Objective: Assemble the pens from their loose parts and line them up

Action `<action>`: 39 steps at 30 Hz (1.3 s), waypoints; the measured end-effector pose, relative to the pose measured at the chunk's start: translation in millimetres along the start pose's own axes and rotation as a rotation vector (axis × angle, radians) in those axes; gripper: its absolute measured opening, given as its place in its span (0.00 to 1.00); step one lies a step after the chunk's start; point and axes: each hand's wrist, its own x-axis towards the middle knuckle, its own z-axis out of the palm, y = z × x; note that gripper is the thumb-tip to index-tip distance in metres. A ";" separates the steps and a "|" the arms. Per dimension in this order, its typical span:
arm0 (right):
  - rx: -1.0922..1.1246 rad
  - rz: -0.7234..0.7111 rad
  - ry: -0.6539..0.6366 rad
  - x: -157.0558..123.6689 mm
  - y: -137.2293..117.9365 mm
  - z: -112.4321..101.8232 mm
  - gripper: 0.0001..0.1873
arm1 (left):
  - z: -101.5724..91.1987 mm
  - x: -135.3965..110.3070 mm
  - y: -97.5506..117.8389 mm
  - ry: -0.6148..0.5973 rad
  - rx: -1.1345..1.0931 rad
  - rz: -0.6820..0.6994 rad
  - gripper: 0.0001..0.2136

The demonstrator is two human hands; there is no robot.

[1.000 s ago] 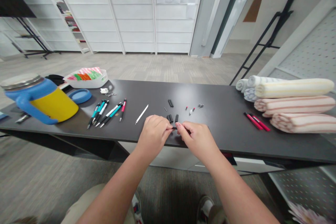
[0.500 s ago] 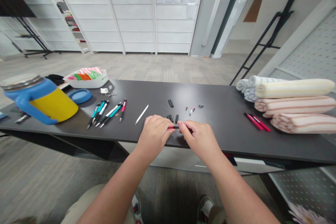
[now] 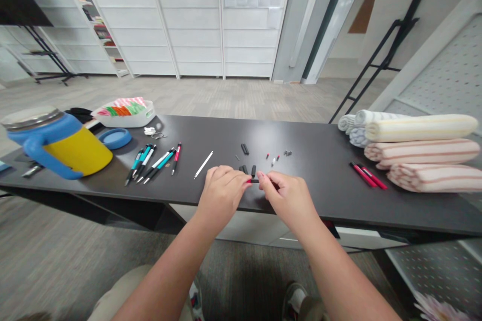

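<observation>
Near the table's front edge, a red and black pen piece (image 3: 255, 180) spans my two hands. My left hand (image 3: 223, 186) is closed on its red end, and my right hand (image 3: 289, 191) pinches the black end; the fingers cover most of it. Just beyond lie black rubber grips (image 3: 244, 149), another grip (image 3: 253, 170), and a tiny spring (image 3: 237, 157). Small red pieces (image 3: 267, 156), a pale small part (image 3: 273, 161) and little metallic parts (image 3: 288, 153) are scattered to the right. White ink refills (image 3: 203, 165) rest left of my left hand.
Several teal, white and black pens (image 3: 141, 161) and a red pen (image 3: 175, 159) lie left. Farther left are a blue-yellow mug (image 3: 81, 148), blue lid (image 3: 115, 138) and white basket (image 3: 130, 119). Red pen barrels (image 3: 363, 174) sit right, beside rolled towels (image 3: 425, 150).
Both hands have shifted very slightly to the right with the pen piece between them. A little more of its dark part shows between the fingers. The loose parts lie as before.
</observation>
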 end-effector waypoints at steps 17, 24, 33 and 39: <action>0.006 0.033 0.011 -2.0 -6.3 6.9 0.31 | -0.1 -3.6 2.7 0.062 0.033 0.017 0.06; 0.051 0.113 -0.028 -1.2 -11.5 -1.9 0.30 | 3.0 -5.2 2.9 0.168 -0.017 0.015 0.03; -0.420 0.106 0.151 18.3 37.6 -24.2 0.18 | -6.9 5.1 -7.3 0.269 -0.826 -0.608 0.14; -0.603 -0.016 0.065 31.5 65.2 -4.0 0.20 | -5.0 6.3 -24.1 0.199 -1.221 -0.735 0.18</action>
